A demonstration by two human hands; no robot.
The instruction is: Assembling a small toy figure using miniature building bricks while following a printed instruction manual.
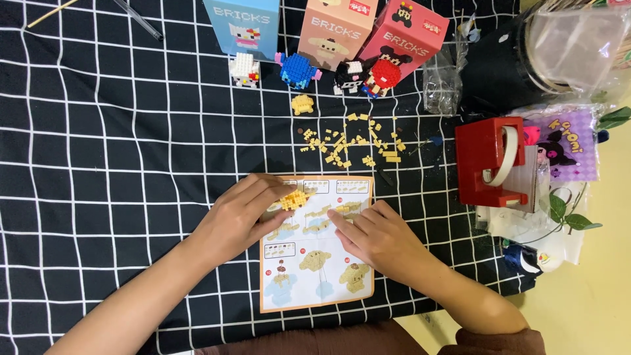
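The left hand (240, 217) pinched a small yellow brick assembly (294, 199) over the instruction sheet (315, 263). The right hand (374, 236) lay flat, empty, on that sheet. The assembly appeared light and fragile; gripping its sides seemed safest.

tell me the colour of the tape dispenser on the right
Red tape dispenser, clearest in the head view.

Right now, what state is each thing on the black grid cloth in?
Left hand: fingers pinching the small yellow brick assembly over the sheet.
Right hand: flat, fingertips pressing on the paper instruction sheet.
Paper instruction sheet: unfolded, lying flat.
Loose yellow bricks: scattered, unassembled.
Four small brick figures: assembled, standing.
Three tall cardboard boxes: upright.
Red tape dispenser: tape roll loaded.
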